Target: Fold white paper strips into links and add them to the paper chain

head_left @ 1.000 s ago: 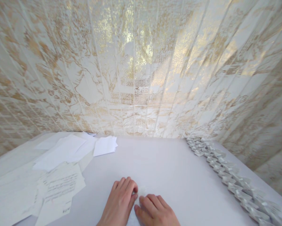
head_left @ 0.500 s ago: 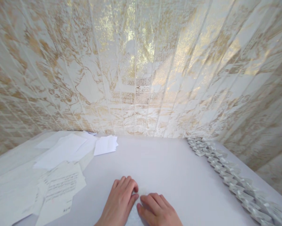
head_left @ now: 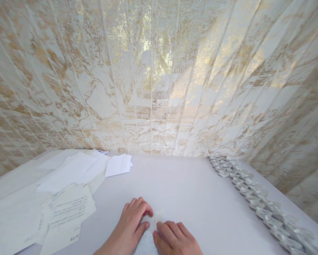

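Fingers (head_left: 166, 231) on paper (head_left: 147, 243) (whitish)

We count two hands (head_left: 134, 221) (head_left: 177, 238), one pale piece (head_left: 146, 245), one stack (head_left: 118, 165), at least four sheets (head_left: 68, 209), one folded band (head_left: 267, 214) along the surface's (head_left: 193, 187) right edge.

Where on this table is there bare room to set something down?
The widest bare patch of table lies between the right hand and the row of folded pieces, reaching back to the patterned backdrop. A narrower one separates the left hand from the written sheet. It's crowded with loose papers at left and, between the hands, by the pale piece.
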{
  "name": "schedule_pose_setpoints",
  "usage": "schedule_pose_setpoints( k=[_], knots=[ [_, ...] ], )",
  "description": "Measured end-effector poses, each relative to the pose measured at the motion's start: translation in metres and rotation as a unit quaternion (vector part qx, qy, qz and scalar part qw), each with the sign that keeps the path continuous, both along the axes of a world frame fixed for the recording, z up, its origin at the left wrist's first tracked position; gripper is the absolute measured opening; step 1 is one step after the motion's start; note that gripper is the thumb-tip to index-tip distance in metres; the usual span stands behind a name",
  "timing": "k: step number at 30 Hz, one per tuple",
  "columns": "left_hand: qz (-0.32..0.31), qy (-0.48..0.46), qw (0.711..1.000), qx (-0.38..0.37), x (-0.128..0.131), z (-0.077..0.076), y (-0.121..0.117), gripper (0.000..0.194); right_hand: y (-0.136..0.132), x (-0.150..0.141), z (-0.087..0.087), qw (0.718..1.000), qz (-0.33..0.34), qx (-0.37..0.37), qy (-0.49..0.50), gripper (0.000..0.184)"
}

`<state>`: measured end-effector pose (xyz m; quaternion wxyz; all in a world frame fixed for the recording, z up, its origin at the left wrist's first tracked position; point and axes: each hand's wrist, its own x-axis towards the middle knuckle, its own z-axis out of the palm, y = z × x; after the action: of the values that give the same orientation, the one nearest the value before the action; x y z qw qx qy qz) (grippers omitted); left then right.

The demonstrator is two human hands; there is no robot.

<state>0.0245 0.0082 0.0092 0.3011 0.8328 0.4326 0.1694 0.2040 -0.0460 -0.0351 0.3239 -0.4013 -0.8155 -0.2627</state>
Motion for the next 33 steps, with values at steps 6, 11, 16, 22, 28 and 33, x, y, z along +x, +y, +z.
schedule_pose_setpoints(
  k=[6,11,16,22,28,33],
  knots=[
    [0.054,-0.008,0.998,0.004,-0.006,0.001,0.004,0.029,0.001,-0.001,-0.007,1.0,-0.009,-0.001,0.001,0.029],
    [-0.008,0.032,0.991,0.132,0.001,-0.016,-0.014,0.024,0.003,-0.008,-0.026,0.999,-0.037,-0.017,-0.01,0.02],
    [-0.026,0.129,0.967,0.219,0.007,-0.028,-0.023,0.017,0.008,-0.004,-0.025,0.997,0.0,-0.057,0.052,0.023],
    [-0.068,0.079,0.978,0.182,0.006,-0.019,-0.019,0.015,0.012,0.029,0.024,0.937,0.116,-0.264,0.198,0.047],
    [-0.052,0.004,0.972,0.227,0.005,-0.02,-0.008,0.016,0.012,0.035,0.036,0.938,0.11,-0.3,0.138,0.072],
    [-0.023,0.027,0.973,0.227,0.002,-0.014,-0.006,0.022,0.013,0.027,0.023,0.952,0.089,-0.268,0.115,0.039]
  ],
)
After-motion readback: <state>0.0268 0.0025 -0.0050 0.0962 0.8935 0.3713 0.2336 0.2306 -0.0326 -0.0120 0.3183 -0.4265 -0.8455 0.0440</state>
